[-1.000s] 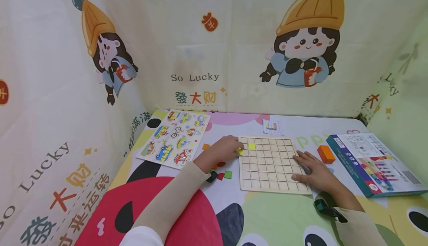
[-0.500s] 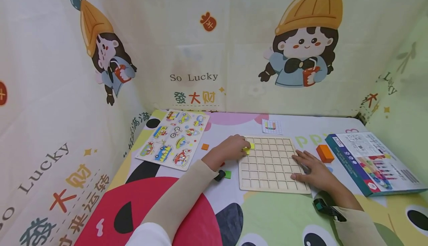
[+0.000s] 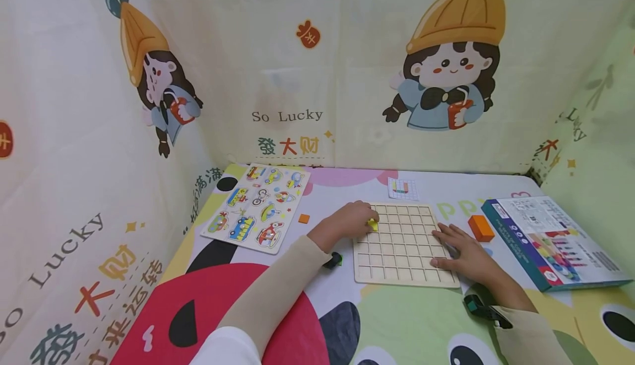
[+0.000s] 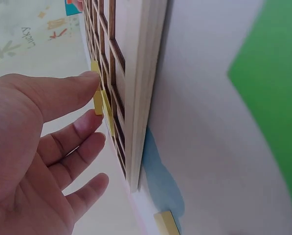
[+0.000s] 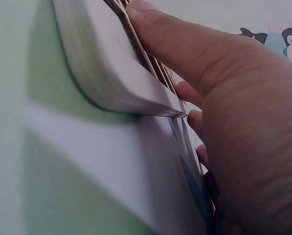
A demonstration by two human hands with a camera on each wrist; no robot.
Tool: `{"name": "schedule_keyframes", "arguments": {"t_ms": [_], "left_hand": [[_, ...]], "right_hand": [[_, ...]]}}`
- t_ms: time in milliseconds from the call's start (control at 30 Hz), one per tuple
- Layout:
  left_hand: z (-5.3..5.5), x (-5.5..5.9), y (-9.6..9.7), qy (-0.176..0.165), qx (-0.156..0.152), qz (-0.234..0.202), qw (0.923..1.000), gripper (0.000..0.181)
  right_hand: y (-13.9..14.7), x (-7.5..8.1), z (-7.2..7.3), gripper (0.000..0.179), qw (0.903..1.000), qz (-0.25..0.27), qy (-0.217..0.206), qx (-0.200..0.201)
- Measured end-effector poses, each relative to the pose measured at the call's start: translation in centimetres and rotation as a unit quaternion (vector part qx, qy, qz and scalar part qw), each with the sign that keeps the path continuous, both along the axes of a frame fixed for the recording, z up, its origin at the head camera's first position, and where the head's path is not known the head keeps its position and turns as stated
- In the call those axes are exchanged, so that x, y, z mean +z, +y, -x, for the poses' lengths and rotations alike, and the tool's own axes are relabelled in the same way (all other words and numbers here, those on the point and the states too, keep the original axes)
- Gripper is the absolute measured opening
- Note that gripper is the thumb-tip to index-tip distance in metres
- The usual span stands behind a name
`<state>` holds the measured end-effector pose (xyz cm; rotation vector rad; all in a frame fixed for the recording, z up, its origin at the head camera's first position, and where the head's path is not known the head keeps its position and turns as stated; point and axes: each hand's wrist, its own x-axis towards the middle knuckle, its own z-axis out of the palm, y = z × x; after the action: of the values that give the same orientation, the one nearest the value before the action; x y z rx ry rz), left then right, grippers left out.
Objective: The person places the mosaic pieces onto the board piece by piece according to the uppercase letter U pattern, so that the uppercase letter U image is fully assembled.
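Observation:
My left hand [image 3: 349, 223] is over the back left of a wooden grid board [image 3: 397, 257]. Between its thumb and forefinger it pinches a small yellow square tile [image 4: 97, 102], held close above the board's cells. Right beside that tile, a second yellow tile [image 4: 107, 113] lies on the grid; in the head view the fingers mostly cover the pair. The other left fingers are loosely bent. On the board's right edge rests my right hand [image 3: 463, 255], fingers spread, its thumb [image 5: 160, 36] on the top face and the other fingers along the side.
A picture board with vehicles [image 3: 258, 208] lies at the left. An orange tile [image 3: 304, 218] is near it. Behind the grid board is a small printed card [image 3: 403, 188]. Orange blocks [image 3: 481, 228] and a flat box [image 3: 560, 243] stand to the right.
My left hand has moved right, from the board's left edge in over its cells, carrying the yellow tile next to the other one. The right hand has stayed on the board's edge.

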<state>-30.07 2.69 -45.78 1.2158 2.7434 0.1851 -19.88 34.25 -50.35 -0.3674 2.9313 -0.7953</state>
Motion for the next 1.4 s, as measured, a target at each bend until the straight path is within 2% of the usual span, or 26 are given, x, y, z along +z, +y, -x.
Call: {"name": "schedule_keyframes", "arguments": {"t_ms": [333,633,933,1167,1400], "left_hand": [[0.0,0.0,0.4,-0.003,0.002,0.007,1.0,0.026],[-0.2,0.0,0.4,0.016,0.003,0.016,0.9997,0.025],[-0.2,0.2,0.3,0.013,0.007,0.017,0.9997,0.027],[0.1,0.6,-1.7,0.014,0.019,0.015,0.9996,0.028],[0.5,0.2,-3.9,0.008,0.035,0.002,0.9994,0.027]], "right_hand": [[0.0,0.2,0.0,0.092,1.0,-0.004,0.001,0.0],[-0.1,0.3,0.0,0.092,1.0,-0.004,0.0,-0.003],[-0.1,0.5,0.0,0.091,1.0,-0.001,0.001,-0.003],[-0.4,0.7,0.3,0.088,0.9999,0.004,0.009,0.014],[-0.3,0.2,-0.1,0.09,1.0,0.004,0.002,0.002]]}}
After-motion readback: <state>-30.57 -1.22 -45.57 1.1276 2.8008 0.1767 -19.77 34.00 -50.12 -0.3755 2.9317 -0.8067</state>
